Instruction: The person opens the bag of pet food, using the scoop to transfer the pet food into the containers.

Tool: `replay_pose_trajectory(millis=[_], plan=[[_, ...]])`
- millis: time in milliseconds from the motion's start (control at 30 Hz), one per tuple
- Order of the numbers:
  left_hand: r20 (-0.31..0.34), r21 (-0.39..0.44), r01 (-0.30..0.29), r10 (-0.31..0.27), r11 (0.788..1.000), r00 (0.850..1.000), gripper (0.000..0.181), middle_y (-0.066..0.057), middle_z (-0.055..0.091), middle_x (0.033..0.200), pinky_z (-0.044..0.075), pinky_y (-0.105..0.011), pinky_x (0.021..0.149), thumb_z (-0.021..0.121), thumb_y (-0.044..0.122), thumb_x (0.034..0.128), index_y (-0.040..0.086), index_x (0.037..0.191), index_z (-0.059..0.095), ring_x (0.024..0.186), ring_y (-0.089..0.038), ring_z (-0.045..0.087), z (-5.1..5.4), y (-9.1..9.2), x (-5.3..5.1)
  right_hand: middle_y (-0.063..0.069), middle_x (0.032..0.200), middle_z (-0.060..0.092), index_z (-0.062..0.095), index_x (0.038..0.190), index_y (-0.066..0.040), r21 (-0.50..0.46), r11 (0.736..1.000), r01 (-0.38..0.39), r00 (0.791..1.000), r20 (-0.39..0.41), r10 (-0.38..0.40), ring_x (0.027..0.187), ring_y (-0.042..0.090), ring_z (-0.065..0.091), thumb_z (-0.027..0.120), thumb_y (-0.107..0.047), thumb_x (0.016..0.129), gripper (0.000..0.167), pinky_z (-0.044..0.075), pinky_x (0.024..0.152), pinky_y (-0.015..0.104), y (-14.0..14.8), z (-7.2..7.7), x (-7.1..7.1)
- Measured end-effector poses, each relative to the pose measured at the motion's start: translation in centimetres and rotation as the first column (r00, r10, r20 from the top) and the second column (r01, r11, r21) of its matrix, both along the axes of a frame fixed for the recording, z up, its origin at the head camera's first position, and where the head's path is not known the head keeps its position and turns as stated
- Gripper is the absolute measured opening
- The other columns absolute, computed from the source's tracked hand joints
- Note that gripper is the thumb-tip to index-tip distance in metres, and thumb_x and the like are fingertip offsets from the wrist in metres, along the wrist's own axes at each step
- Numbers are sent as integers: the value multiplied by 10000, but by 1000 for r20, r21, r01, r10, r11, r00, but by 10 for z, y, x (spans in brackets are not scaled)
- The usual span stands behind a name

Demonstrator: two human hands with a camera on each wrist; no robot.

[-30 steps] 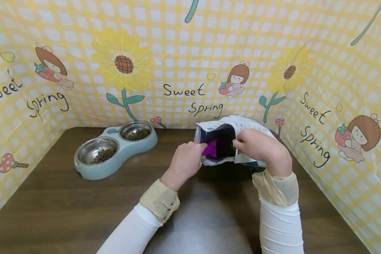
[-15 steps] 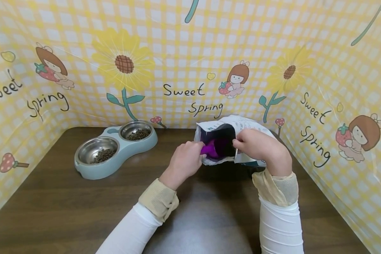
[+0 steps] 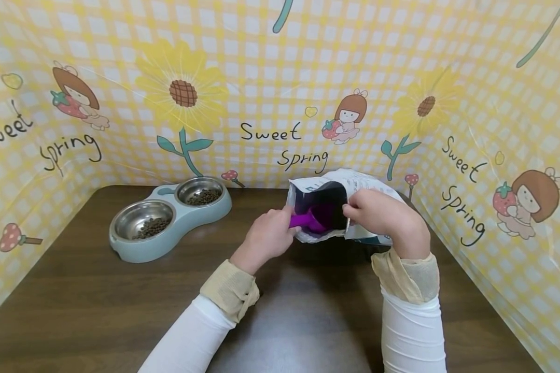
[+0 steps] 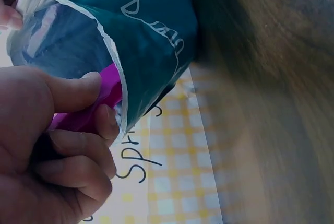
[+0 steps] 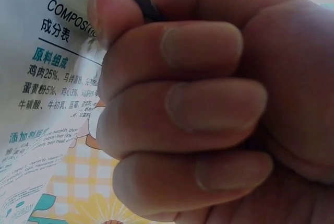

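Tabletop (image 3: 98,305) separates bowls (image 3: 129,221) from bag (image 3: 361,181), right hand (image 3: 385,215) pinching rim (image 4: 110,45).

So that's two hands, one left hand (image 3: 268,235) and one right hand (image 3: 385,212), plus one purple scoop (image 3: 315,220) and one bag (image 3: 366,180) at roughly 1 o'clock from the person. Around 11 o'clock there's one feeder (image 3: 182,228) with two metal bowls (image 3: 129,223) and two kibble piles (image 3: 152,228). One desk (image 3: 121,305). Backdrop (image 3: 280,67) prints: two sunflower heads (image 3: 183,93), three girls (image 3: 350,114), three mushrooms (image 3: 230,175).

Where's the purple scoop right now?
In the head view, the purple scoop is just right of centre, partly inside the mouth of the open bag and gripped by the left hand.
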State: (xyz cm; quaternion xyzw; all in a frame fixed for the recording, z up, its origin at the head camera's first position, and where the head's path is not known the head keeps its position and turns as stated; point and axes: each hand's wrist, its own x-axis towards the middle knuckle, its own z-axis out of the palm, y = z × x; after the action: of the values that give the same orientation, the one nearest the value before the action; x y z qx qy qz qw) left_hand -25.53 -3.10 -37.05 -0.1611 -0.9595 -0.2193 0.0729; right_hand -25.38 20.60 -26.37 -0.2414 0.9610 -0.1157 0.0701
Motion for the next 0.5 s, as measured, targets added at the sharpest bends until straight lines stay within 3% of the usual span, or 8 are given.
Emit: replay_pose_trajectory(millis=[300,500], plan=[[78,-73,-41,47,996,996,386,-123,683,866,543,-417,645,661,357,1084,1,1211,580,690,-256,638,-2,-1,1,-40,628,451,542,641,-134,2,1000,-6,1000,-13,6,590,134,427,497,-155,1093,455,406,646,299,0,-1,0],[98,-135,-47,60,990,993,394,-142,698,902,581,-449,706,619,375,1104,5,1238,591,733,-280,667,-3,-3,1,-47,622,436,560,645,-125,8,1000,-6,1000,-14,6,590,133,425,488,-160,1094,456,408,656,299,1,-1,0]])
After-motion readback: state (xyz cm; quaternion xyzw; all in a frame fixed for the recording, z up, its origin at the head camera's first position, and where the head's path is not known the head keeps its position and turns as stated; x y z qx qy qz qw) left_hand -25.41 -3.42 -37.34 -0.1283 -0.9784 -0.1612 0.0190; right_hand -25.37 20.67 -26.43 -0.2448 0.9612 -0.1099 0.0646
